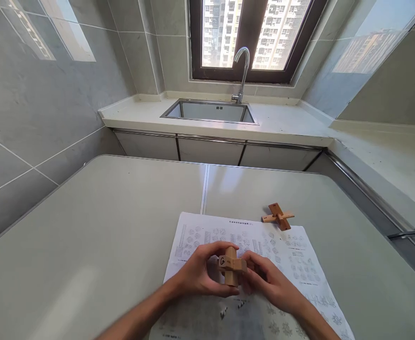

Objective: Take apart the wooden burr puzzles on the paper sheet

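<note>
Hands meet over a printed sheet (292,264) on a grey table (87,236). Left hand (196,274) and right hand (271,281) both close their fingers around a wooden puzzle (231,267), held upright between them. A second wooden cross (277,216) lies well apart, at the sheet's far edge.

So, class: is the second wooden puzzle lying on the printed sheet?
No: the second wooden puzzle rests on the bare table, just beyond the far edge of the printed sheet.
</note>
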Demonstrator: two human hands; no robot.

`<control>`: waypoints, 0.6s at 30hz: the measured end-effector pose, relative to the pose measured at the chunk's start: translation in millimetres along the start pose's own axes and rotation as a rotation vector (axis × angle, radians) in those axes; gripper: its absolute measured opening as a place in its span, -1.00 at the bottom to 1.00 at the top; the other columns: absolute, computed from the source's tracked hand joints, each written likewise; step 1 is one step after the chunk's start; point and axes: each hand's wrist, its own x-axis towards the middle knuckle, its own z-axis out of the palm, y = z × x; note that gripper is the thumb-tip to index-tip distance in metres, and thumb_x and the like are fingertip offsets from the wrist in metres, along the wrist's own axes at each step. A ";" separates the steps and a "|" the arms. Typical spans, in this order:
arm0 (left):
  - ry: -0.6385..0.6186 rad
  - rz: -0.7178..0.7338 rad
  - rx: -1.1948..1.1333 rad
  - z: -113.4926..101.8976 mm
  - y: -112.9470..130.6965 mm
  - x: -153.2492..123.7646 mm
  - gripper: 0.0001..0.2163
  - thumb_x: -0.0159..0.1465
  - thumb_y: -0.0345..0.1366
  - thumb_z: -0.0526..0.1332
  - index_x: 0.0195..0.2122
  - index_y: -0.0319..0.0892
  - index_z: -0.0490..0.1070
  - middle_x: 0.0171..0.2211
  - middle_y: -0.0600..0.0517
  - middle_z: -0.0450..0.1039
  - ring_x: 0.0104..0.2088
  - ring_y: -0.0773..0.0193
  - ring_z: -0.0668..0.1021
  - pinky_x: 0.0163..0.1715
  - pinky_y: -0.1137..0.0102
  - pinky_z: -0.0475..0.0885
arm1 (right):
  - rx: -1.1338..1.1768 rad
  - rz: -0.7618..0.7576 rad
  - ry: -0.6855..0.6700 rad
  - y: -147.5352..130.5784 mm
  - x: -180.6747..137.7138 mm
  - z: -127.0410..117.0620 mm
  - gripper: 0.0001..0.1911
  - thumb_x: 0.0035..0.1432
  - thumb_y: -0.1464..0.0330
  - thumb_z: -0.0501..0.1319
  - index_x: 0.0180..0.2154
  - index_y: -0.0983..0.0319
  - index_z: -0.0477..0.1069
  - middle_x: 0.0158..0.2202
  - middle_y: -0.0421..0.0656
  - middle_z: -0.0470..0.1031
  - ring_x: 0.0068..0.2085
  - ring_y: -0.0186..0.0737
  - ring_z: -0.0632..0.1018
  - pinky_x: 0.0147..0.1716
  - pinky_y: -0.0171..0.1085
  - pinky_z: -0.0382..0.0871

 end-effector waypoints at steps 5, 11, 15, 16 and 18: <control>-0.011 0.140 0.044 -2.2 -3.7 2.6 -0.30 -0.17 -0.05 0.65 0.03 -0.07 0.56 -0.04 -0.08 0.47 -0.06 0.04 0.57 0.02 0.18 0.50 | 0.038 0.039 -0.147 -3.7 -0.9 -1.2 -0.57 0.41 -0.03 0.17 -0.13 0.21 0.44 -0.41 -0.20 0.46 -0.41 -0.24 0.47 -0.35 -0.27 0.38; -0.115 0.214 0.028 0.0 -8.3 5.7 -0.28 -0.14 -0.01 0.65 0.07 -0.04 0.55 0.00 -0.10 0.53 -0.05 0.04 0.60 0.01 0.23 0.48 | -0.066 0.004 -0.160 -9.1 1.2 3.2 -0.61 0.32 0.05 0.30 -0.36 0.23 0.47 -0.48 -0.25 0.36 -0.47 -0.32 0.35 -0.46 -0.34 0.25; -0.104 0.213 0.045 0.9 -9.2 5.6 -0.29 -0.18 0.02 0.65 0.00 -0.07 0.57 -0.05 -0.09 0.59 -0.10 0.06 0.63 -0.03 0.27 0.48 | -0.171 -0.022 -0.116 -5.1 1.6 6.0 -0.63 0.32 0.10 0.31 -0.41 0.23 0.51 -0.50 -0.26 0.31 -0.47 -0.33 0.27 -0.49 -0.35 0.17; -0.100 0.210 0.051 1.0 -9.1 5.4 -0.29 -0.19 0.03 0.64 0.00 -0.08 0.58 -0.06 -0.09 0.60 -0.11 0.06 0.63 -0.03 0.27 0.48 | -0.181 -0.022 -0.108 -3.8 1.4 6.3 -0.64 0.32 0.11 0.31 -0.41 0.23 0.51 -0.50 -0.26 0.31 -0.47 -0.33 0.26 -0.49 -0.35 0.16; -0.099 0.204 0.055 1.2 -8.5 5.0 -0.30 -0.18 0.03 0.64 -0.01 -0.08 0.58 -0.06 -0.10 0.61 -0.12 0.06 0.64 -0.03 0.27 0.48 | -0.189 -0.018 -0.098 -1.9 1.2 6.8 -0.66 0.31 0.14 0.33 -0.42 0.23 0.51 -0.50 -0.26 0.29 -0.46 -0.33 0.24 -0.49 -0.35 0.14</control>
